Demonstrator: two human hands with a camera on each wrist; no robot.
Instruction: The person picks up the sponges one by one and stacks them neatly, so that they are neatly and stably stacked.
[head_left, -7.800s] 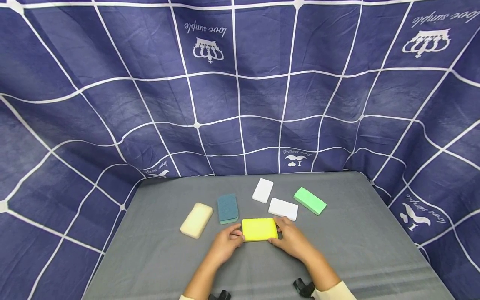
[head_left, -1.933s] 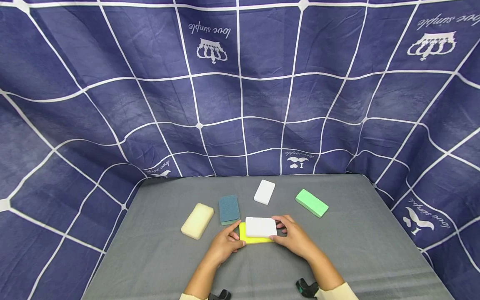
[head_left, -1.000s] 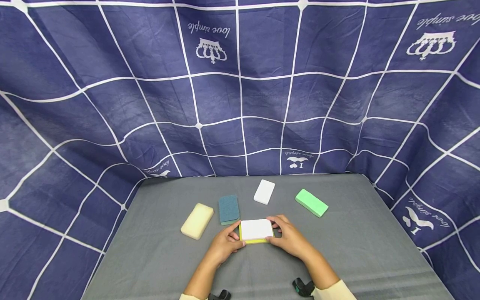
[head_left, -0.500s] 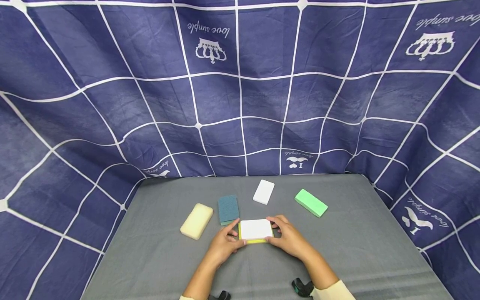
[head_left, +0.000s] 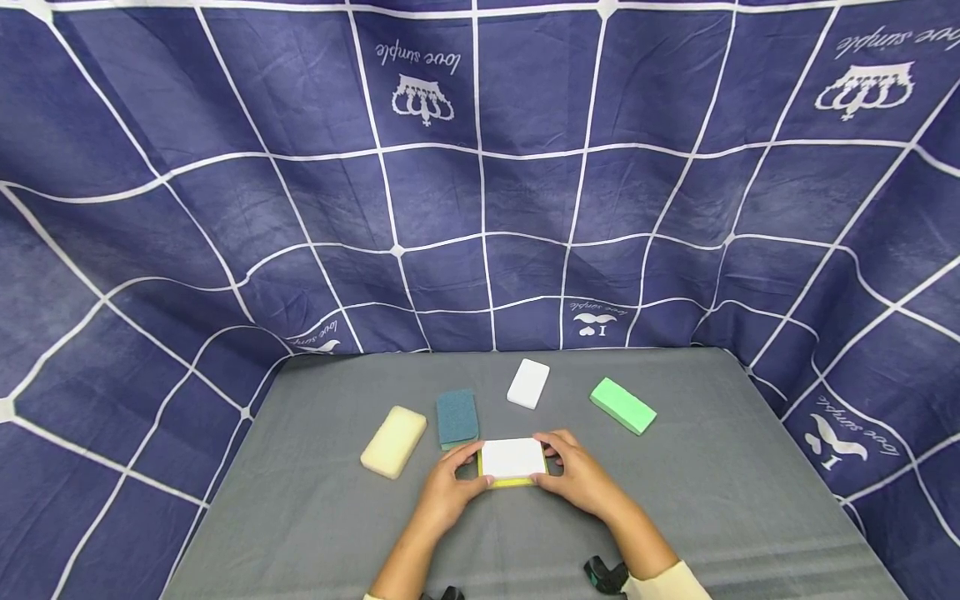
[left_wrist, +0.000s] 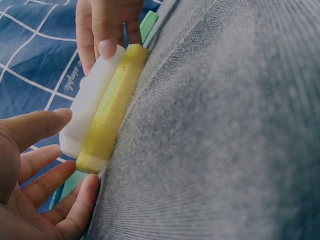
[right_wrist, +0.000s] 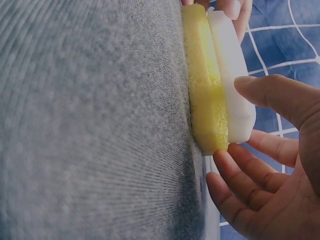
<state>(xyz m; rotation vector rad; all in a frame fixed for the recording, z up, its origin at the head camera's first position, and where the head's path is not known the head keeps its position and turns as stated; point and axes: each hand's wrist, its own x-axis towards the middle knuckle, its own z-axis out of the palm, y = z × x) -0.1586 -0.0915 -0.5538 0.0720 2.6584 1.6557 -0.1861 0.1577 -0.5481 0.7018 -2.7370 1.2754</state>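
A white sponge (head_left: pixel 513 458) lies flat on a yellow sponge (head_left: pixel 513 482), whose rim shows along the front and sides. At its left end, my left hand (head_left: pixel 442 493) holds the white sponge between thumb and fingers. My right hand (head_left: pixel 587 477) pinches the opposite end of it, thumb in front and index finger behind. In the left wrist view the yellow sponge (left_wrist: pixel 112 110) rests on the grey cloth with the white one stacked on it. The right wrist view shows the right thumb (right_wrist: pixel 265 89) against the white sponge's side, while the lower fingers reach the yellow sponge's end.
Behind the stack lie a blue-green scouring sponge (head_left: pixel 457 418), close to the left fingertips, and another white sponge (head_left: pixel 528 384). A cream sponge (head_left: pixel 393 442) sits to the left, a green one (head_left: pixel 623 406) at back right. A blue gridded curtain (head_left: pixel 525 192) surrounds the grey table (head_left: pixel 315 500).
The white sponge that lay behind the yellow one was set on top of it, then shifted left into line with it. The left hand's fingers have moved from the yellow sponge up to the white one.
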